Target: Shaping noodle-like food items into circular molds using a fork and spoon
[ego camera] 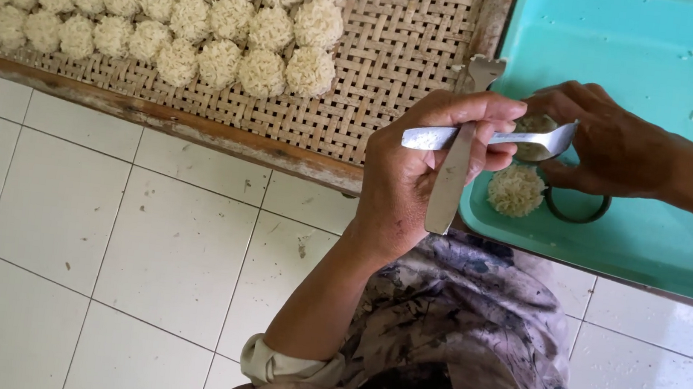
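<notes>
We grip a flat metal spoon (490, 138) in our left hand (417, 172), pressing noodles into a small round ring mould (534, 137) that our right hand (613, 145) steadies over the turquoise plastic tray (677, 66).
</notes>
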